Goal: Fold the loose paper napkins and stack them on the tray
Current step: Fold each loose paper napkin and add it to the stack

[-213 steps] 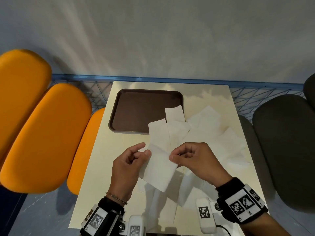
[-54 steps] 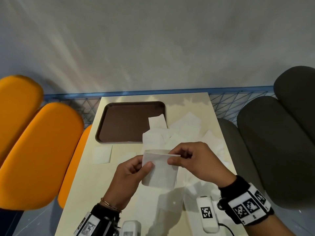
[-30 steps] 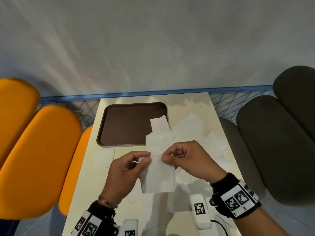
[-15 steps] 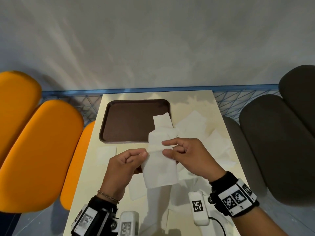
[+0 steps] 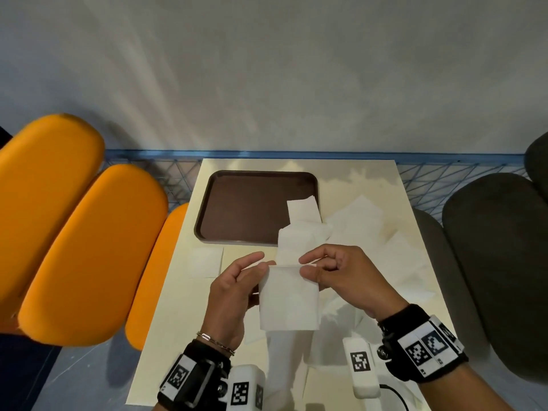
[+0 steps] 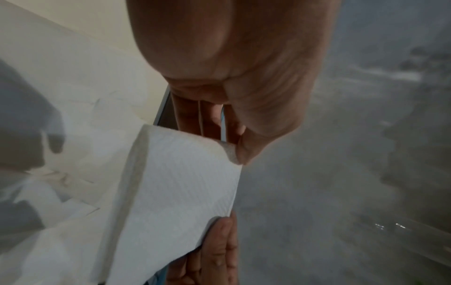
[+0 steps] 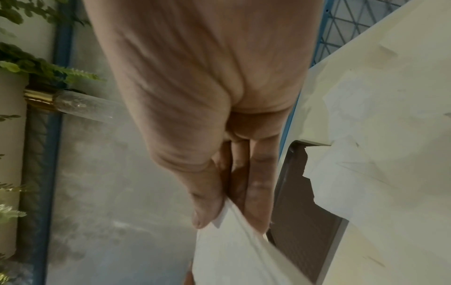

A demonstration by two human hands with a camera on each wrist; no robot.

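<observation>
A white paper napkin [image 5: 289, 298] folded in half hangs above the table between both hands. My left hand [image 5: 237, 289] pinches its upper left corner, thumb on the near face. My right hand [image 5: 338, 274] pinches the upper right corner. The left wrist view shows the napkin [image 6: 180, 185] with its edge under the thumb. In the right wrist view the napkin [image 7: 234, 248] is pinched between thumb and fingers. The brown tray [image 5: 237, 209] lies at the table's far left, with one loose napkin [image 5: 302, 210] overlapping its right rim.
Several loose napkins [image 5: 364, 229] lie spread over the right half of the cream table [image 5: 178, 307]. A small folded napkin [image 5: 205, 261] lies left of my hands, below the tray. Orange seats [image 5: 89, 247] stand on the left, dark grey seats [image 5: 498, 262] on the right.
The napkin's top edges have been brought level and both hands now pinch its upper corners. The right forefinger, stretched out half a second ago, has curled back onto the paper.
</observation>
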